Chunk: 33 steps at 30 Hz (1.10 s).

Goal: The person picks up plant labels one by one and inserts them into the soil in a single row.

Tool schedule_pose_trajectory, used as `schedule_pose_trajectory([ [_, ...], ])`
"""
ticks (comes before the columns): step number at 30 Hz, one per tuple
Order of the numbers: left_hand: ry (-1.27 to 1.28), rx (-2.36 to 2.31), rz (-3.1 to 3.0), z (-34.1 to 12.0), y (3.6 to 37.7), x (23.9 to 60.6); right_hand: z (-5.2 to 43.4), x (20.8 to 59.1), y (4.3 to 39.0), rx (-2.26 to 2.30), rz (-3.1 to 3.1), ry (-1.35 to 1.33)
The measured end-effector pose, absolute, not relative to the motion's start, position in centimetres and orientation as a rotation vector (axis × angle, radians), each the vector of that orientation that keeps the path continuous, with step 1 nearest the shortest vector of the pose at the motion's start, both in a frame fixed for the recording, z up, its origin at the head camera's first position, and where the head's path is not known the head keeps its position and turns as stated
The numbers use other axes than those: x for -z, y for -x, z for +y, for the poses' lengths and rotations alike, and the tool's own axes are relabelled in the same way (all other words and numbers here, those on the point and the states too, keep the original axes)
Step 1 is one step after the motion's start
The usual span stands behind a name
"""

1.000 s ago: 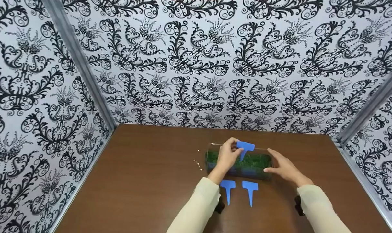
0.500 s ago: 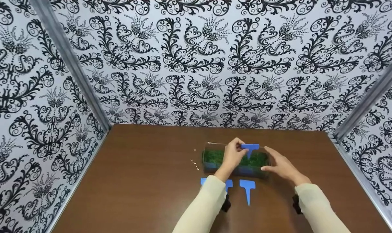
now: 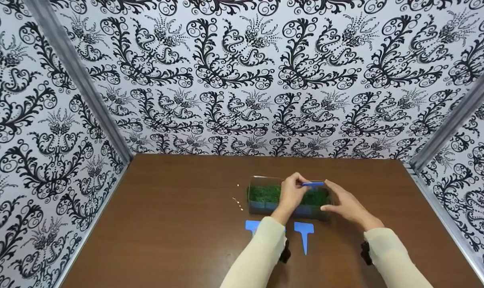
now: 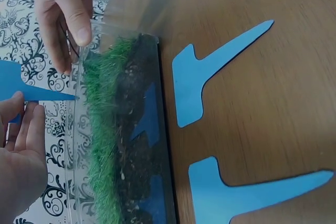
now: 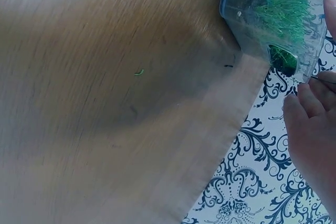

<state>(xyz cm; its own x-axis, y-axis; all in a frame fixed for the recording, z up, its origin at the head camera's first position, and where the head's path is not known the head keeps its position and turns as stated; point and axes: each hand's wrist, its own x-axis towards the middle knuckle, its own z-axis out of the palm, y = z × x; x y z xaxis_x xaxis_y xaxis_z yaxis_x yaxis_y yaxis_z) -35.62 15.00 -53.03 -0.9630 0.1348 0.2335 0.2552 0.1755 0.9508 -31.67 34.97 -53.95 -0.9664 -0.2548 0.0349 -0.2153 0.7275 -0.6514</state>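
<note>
A clear plastic planter box (image 3: 262, 208) stands on the table with green grass (image 4: 105, 145) above a dark soil layer. My left hand (image 3: 291, 198) pinches a blue T-shaped plant label (image 4: 37, 92) by its broad end, above the grass. Its tapered tip points at the box's open top. My right hand (image 3: 348, 206) grips the box's right end, thumb at the front and fingers behind the rim. In front lie more blue plant labels (image 3: 305, 229), one of them (image 3: 252, 225) partly behind the left sleeve. The left wrist view shows their long points aimed away from the box.
Small pale specks (image 3: 239, 205) lie on the brown table (image 3: 178, 224) left of the box. A green scrap (image 5: 139, 72) shows in the right wrist view. Black-and-white patterned walls (image 3: 242, 80) stand behind and at both sides.
My left hand has moved right along the box, and the held label has tilted so its broad end shows nearly edge-on. The right hand stays at the box's end.
</note>
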Motion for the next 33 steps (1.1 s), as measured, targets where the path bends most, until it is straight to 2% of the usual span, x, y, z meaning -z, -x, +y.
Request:
schedule_pose_trajectory([
  [33, 0.306, 1.589, -2.624, 16.7, 34.8, 54.6, 34.9, 54.1, 31.3, 1.094, 2.882, 0.386],
])
